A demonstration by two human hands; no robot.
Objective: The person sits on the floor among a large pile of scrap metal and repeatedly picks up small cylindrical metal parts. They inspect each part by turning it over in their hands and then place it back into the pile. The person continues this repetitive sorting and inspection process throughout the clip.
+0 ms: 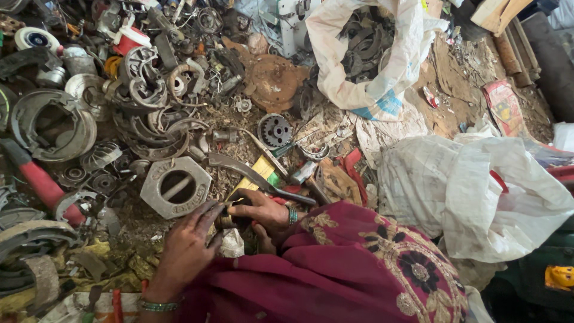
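My left hand (185,245) and my right hand (263,214) meet low in the middle of the head view, both closed around a small dark metal part (226,219). The right hand wears a green ring and comes out of a maroon embroidered cloth (359,269). A green bangle sits on my left wrist. Just above the hands lies a grey hexagonal metal housing (176,186) with a round hole. A long dark metal bar (257,176) lies beside it, touching the right hand's knuckles.
Scrap metal covers the ground: curved brake shoes (51,122) at left, a toothed gear (275,130), a rusty disc (272,78). A white sack (382,54) of metal pieces stands at top; another white sack (478,191) lies at right. A red-handled tool (39,182) lies at left.
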